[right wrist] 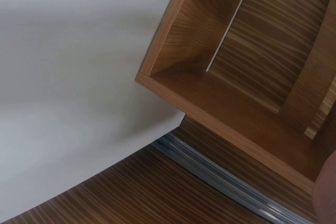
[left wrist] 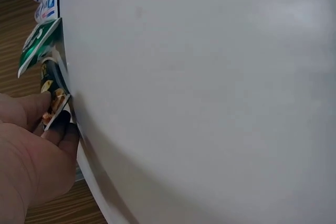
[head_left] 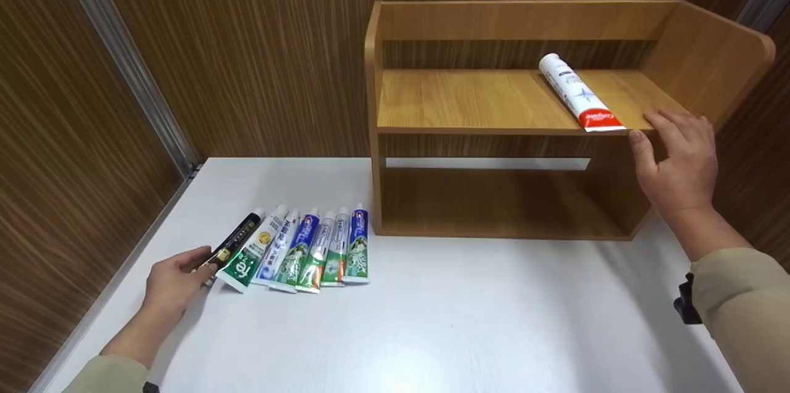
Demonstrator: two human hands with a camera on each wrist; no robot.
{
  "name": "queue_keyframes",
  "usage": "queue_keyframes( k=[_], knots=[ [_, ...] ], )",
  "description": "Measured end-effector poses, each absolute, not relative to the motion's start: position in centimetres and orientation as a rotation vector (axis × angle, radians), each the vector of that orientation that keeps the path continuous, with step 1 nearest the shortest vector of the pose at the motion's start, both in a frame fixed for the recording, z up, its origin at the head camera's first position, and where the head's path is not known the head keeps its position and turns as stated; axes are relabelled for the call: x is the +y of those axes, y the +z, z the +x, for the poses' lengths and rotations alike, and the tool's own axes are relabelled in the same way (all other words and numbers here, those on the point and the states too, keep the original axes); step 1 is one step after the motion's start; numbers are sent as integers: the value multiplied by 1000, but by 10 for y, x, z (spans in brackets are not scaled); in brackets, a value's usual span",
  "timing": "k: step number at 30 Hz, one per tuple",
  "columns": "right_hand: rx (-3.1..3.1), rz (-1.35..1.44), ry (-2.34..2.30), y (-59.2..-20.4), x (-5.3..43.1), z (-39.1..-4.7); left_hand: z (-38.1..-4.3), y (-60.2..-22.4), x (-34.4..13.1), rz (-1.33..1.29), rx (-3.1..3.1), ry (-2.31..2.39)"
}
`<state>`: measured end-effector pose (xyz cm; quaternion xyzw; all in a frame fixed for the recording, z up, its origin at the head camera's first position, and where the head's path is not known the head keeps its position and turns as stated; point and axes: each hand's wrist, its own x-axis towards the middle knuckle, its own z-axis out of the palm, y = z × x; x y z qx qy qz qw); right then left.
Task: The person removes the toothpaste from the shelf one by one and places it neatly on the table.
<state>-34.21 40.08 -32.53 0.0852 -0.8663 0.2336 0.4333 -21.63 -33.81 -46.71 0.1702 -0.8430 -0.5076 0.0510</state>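
Note:
At the left end of a row of toothpaste tubes, my left hand [head_left: 176,285] pinches the flat end of a black and gold toothpaste tube [head_left: 239,236]. In the left wrist view, thumb and fingers lie on either side of that tube [left wrist: 50,82]. A white and green toothpaste tube [head_left: 244,264] lies right beside it. My right hand [head_left: 682,165] is at the front edge of the upper shelf [head_left: 457,97], fingers extended over the board and thumb below. Just left of it, a white and red Colgate toothpaste tube [head_left: 574,91] lies on that shelf, its flat end at the edge.
Several more toothpaste tubes, among them a blue and green one [head_left: 358,245], lie side by side on the white table [head_left: 469,313]. The wooden shelf unit's left side panel [head_left: 374,134] stands just right of them. Striped wood walls [head_left: 271,72] enclose the back and sides.

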Motion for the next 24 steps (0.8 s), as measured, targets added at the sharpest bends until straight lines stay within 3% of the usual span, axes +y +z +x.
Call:
queue_keyframes(
  k=[24],
  knots=[
    [-2146, 223, 588, -324, 400, -340, -217, -468, -342, 424, -2462, -1633]
  ],
)
